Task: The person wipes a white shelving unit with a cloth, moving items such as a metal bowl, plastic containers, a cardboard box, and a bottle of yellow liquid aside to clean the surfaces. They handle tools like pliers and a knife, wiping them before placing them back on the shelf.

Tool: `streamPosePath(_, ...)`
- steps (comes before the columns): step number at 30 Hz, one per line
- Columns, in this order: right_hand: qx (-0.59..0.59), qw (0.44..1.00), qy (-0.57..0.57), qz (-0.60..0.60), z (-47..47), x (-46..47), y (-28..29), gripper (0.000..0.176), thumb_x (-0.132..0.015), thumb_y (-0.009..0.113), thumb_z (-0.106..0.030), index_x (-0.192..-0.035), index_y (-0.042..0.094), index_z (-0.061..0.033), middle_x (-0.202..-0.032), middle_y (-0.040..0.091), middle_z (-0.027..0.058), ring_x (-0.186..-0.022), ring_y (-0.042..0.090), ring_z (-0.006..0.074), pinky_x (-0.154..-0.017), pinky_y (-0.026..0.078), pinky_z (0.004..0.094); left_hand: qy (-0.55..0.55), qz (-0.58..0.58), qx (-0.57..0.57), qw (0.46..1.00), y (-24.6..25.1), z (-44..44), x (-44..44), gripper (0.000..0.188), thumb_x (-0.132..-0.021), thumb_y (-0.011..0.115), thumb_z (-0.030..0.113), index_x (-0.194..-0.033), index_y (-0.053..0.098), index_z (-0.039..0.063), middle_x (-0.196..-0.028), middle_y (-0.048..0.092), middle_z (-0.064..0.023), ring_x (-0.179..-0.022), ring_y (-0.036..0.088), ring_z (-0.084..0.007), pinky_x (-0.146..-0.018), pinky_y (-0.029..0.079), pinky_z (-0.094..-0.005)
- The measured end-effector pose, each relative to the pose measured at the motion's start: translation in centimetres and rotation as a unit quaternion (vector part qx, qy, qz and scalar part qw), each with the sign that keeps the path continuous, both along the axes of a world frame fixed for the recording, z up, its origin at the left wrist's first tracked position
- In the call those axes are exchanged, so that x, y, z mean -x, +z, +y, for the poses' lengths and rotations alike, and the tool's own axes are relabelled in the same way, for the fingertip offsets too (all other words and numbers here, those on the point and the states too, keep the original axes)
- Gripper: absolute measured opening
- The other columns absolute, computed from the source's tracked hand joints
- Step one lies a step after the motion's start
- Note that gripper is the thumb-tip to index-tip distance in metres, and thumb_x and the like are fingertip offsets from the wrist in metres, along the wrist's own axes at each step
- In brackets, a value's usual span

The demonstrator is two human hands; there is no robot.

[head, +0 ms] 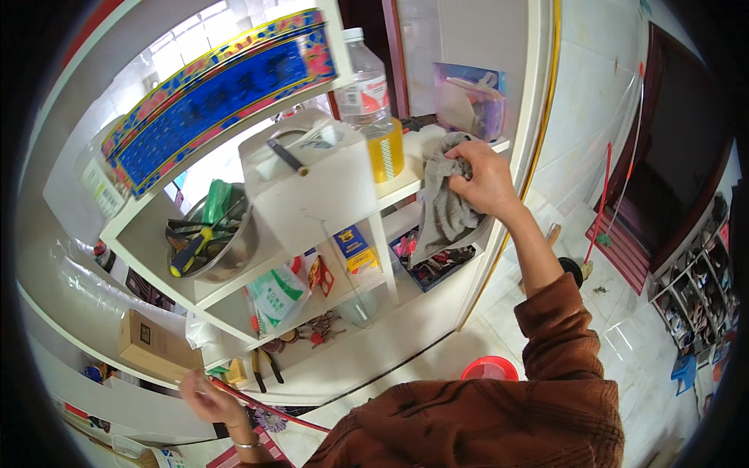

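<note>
My right hand [483, 178] grips a crumpled grey cloth [439, 205] at the right end of the white shelf unit; the cloth hangs over the shelf edge. Just left of it stands a clear plastic bottle [386, 146] with yellow liquid in its lower part. Low on the left, my left hand [210, 401] is slightly blurred, its fingers curled, beside a cardboard box [155, 345] and the end of a thin red pole [263, 403]. Whether it holds the pole I cannot tell. A white box [316, 205] with a dark cylindrical object on top stands between the bottle and a metal bowl [234, 251] of tools.
Below the cloth sits a tray of small items [433, 284]. A plastic pouch [471, 108] leans at the shelf's back right. On the tiled floor are a red basin [490, 368] and, farther right, a shoe rack [690, 292]. Pliers-like handles [257, 371] stand low near the left hand.
</note>
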State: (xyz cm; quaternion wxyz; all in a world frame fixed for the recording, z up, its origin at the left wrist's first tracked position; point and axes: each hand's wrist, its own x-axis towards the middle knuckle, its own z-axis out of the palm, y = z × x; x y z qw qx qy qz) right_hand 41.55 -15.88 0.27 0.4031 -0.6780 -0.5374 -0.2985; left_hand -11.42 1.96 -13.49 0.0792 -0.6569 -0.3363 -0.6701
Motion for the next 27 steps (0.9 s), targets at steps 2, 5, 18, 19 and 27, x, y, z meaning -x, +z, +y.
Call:
streamPosePath(2,-0.02,0.999,0.027,0.008,-0.1,-0.3,-0.7,0.028,-0.065,0.066,-0.014,-0.092,0.064,-0.0053,-0.091,0.064,0.0141,-0.089,0.059,0.0348,-0.078,0.05,0.0408,-0.101,0.113,0.021,0.988,0.4,-3.8,-3.5,0.012,-0.091,0.054,-0.002,-0.098,0.063,-0.003,-0.097,0.065,-0.0137,-0.089,0.06,-0.0271,-0.089,0.045,-0.0402)
streamPosePath(5,-0.051,0.989,0.098,0.095,-0.7,-1.2,-1.9,0.029,-0.068,0.065,-0.01,-0.096,0.063,-0.0038,-0.09,0.063,0.0124,-0.089,0.061,0.0292,-0.081,0.049,0.0341,-0.232,0.2,0.005,0.952,4.8,-8.7,-12.1,0.013,-0.079,0.056,-0.007,-0.086,0.064,0.0,-0.085,0.066,-0.0134,-0.077,0.062,-0.0317,-0.072,0.05,-0.0419)
streamPosePath(18,-0.052,0.858,0.352,0.369,-4.5,-5.1,-0.6,0.041,-0.072,0.056,0.001,-0.112,0.059,-0.0008,-0.106,0.059,0.0054,-0.103,0.054,0.0138,-0.09,0.043,0.0263,-0.36,0.136,0.056,0.921,13.9,-11.5,-36.0,0.075,-0.079,0.061,-0.005,-0.144,0.025,-0.002,-0.149,0.029,-0.0215,-0.139,0.031,-0.0321,-0.113,0.028,-0.0418)
streamPosePath(19,-0.044,0.869,0.358,0.339,-4.2,-5.5,0.8,0.044,-0.072,0.055,0.0,-0.115,0.058,-0.0008,-0.109,0.059,0.0068,-0.106,0.054,0.015,-0.091,0.042,0.0269,-0.365,0.116,0.079,0.92,14.1,-11.3,-37.3,0.08,-0.079,0.061,-0.004,-0.147,0.019,-0.001,-0.153,0.024,-0.0209,-0.142,0.027,-0.0317,-0.114,0.026,-0.0414)
streamPosePath(27,0.152,0.782,0.409,0.444,5.1,-8.0,6.8,0.052,-0.078,0.056,-0.018,-0.128,0.054,-0.002,-0.117,0.057,0.0114,-0.113,0.051,0.0202,-0.096,0.04,0.0283,-0.313,0.032,0.086,0.945,13.7,-10.9,-41.9,0.088,-0.074,0.052,-0.005,-0.146,0.004,-0.011,-0.152,0.01,-0.032,-0.144,0.008,-0.0432,-0.118,0.008,-0.0422)
